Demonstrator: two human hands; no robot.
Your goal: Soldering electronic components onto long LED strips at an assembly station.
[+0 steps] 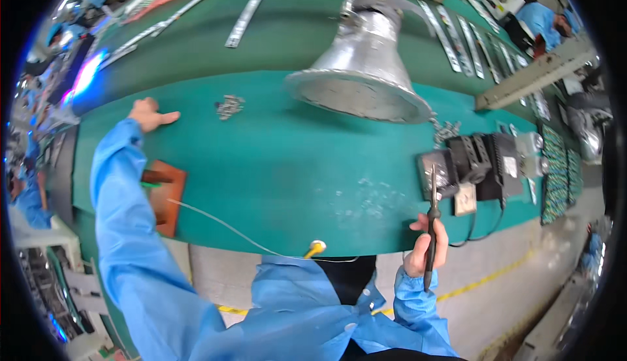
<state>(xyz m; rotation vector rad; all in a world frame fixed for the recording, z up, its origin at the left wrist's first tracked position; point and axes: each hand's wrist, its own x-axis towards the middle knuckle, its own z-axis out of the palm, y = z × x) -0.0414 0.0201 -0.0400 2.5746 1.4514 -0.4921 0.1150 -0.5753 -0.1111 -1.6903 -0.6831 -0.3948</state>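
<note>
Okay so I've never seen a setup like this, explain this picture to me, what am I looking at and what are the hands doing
There is no robot here, just a person in blue sleeves using two bare hands. The camera sits on their head, looking down; its fisheye lens bends straight edges near the rim.

The right hand holds a dark pen-shaped tool, tip pointing away from the person. The left hand is stretched out near the mat's far left; whether it holds anything is unclear.

On the green mat lie a pile of small metal parts, an orange-brown holder and, at right, some dark boxes. A silver funnel-shaped hood hangs above it.
</note>
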